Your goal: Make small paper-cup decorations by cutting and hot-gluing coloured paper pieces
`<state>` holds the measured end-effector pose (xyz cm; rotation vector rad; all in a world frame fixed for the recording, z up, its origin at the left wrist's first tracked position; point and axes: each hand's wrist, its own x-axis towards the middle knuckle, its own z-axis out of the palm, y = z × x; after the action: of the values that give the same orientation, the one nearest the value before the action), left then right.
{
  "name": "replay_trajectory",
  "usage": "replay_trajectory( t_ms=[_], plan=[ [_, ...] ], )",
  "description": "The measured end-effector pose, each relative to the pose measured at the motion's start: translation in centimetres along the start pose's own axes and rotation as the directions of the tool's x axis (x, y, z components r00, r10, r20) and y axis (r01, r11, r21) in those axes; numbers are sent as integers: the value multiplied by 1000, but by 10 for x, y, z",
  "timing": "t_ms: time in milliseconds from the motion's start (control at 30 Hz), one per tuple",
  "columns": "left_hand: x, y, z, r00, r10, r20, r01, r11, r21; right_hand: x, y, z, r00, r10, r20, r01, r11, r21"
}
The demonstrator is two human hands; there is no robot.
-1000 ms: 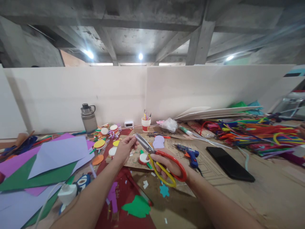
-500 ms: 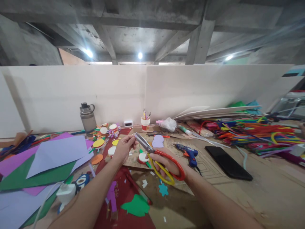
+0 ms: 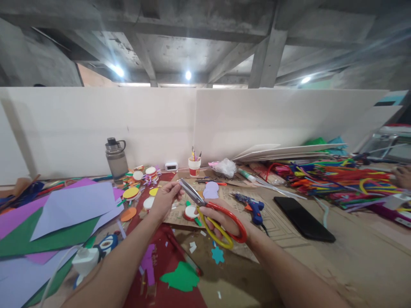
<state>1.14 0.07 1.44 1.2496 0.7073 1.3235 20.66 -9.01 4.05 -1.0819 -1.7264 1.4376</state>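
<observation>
My right hand (image 3: pixel 221 220) grips a pair of scissors (image 3: pixel 226 218) with one red and one yellow handle loop. The blades point up and left, nearly closed, with their tips at the fingers of my left hand (image 3: pixel 166 199). Those fingers are pinched together; whatever is between them is too small to make out. Just below the blades lies a white disc with a red rim (image 3: pixel 191 212) and green strips. Behind the scissors rest lilac scalloped paper pieces (image 3: pixel 211 190). White paper scraps (image 3: pixel 192 247) and a teal flower shape (image 3: pixel 217 255) are nearer to me.
A blue glue gun (image 3: pixel 255 207) and black phone (image 3: pixel 303 219) lie to the right, before a heap of pipe cleaners (image 3: pixel 340 182). Coloured sheets (image 3: pixel 73 209), a white plug (image 3: pixel 85 260) and a bottle (image 3: pixel 116 159) are left. Another person's hand (image 3: pixel 403 176) shows at the right edge.
The view has shifted slightly, so the table things sit a little further left. Both hands keep nearly the same pose around the scissors. Another person's hand shows more at the right edge.
</observation>
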Motion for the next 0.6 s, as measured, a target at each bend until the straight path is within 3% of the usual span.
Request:
replay_trajectory(
  t_ms=[600],
  plan=[
    [1,-1,-1,1000,1,9,-1,1000,-4,1,4,-2,1000,-18,4,18,998,-52]
  ],
)
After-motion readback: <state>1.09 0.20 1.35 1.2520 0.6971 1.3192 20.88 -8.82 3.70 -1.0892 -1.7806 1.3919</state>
